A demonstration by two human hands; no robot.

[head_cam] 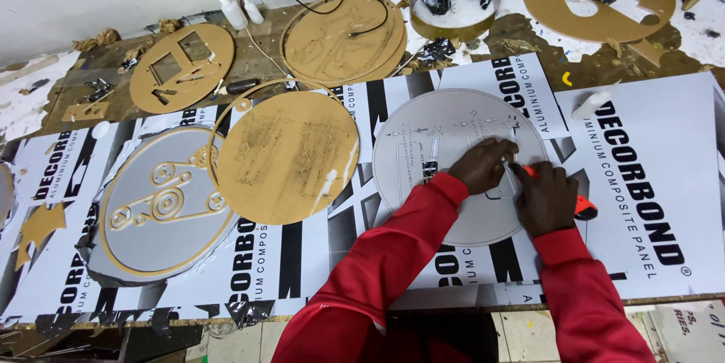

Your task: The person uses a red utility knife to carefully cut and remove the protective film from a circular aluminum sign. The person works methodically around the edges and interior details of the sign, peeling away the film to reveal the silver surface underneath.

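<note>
Fingers (504, 153) of left hand (483, 165) pressing flat, holding nothing, on grey disc (453, 125) lying near counter (649, 61) edge. Right hand (544, 197) gripping orange knife (583, 207), closed around it, touching disc beside. Farther left, lying: brown disc (287, 157), then grey patterned disc (162, 200).

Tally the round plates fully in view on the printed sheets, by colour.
Grey: 2, the grey plate under the right hand, which grips an orange tool, and the grey plate with tan inlay
Tan: 1, the tan plate
Total: 3
</note>
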